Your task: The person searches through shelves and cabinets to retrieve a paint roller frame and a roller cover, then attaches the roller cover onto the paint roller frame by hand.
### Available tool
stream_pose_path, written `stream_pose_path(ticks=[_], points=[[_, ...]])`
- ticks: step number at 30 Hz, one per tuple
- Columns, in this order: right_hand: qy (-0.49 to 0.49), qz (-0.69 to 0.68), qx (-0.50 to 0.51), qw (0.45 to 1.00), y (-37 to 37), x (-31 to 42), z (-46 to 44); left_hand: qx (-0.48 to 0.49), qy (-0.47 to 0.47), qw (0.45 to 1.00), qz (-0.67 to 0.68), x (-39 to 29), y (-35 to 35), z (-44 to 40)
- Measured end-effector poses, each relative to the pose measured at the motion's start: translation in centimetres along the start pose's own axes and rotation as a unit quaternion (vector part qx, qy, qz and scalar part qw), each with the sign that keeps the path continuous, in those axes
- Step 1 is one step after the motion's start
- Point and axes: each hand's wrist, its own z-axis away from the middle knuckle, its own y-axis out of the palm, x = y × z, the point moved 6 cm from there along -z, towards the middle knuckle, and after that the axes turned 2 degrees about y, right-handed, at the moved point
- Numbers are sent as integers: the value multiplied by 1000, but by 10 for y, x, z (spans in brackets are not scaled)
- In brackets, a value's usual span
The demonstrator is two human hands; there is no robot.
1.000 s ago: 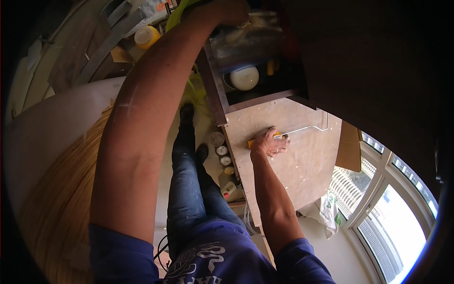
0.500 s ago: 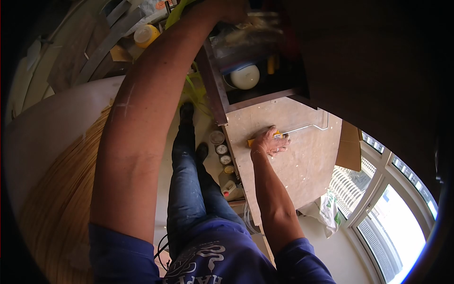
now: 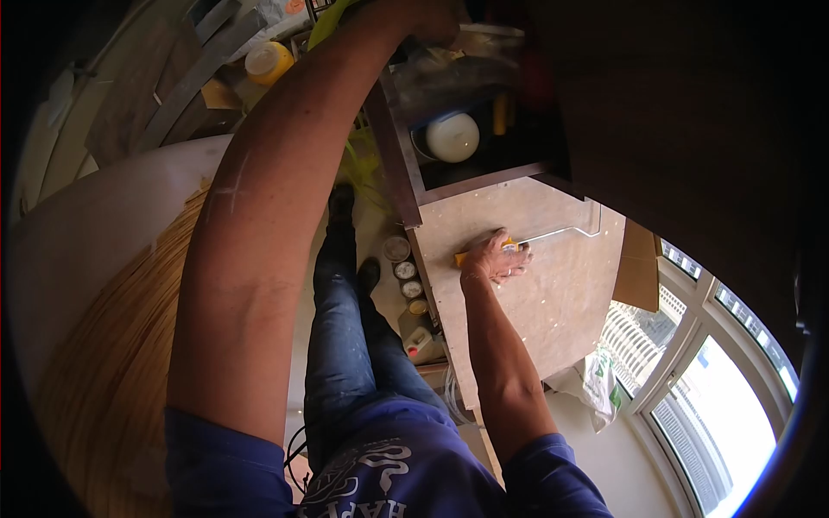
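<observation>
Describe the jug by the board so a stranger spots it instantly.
Find the pale board under the right hand. Along its left edge runs a row of round tubs. Just past the row's near end is the jug: pale, not round, with a red cap.

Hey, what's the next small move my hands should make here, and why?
I'd probably curl your right hand around the yellow handle: that hand lies over it on the board with fingers looking spread, while your left hand is up by the dark compartment, its grip too unclear to judge.
</observation>
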Motion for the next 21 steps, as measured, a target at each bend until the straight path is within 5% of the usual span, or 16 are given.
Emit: stream_pose_path(ticks=[21], points=[[9,-1,-1,1000,-2,3,1,-8,-3,999,40,-12,-6,14]])
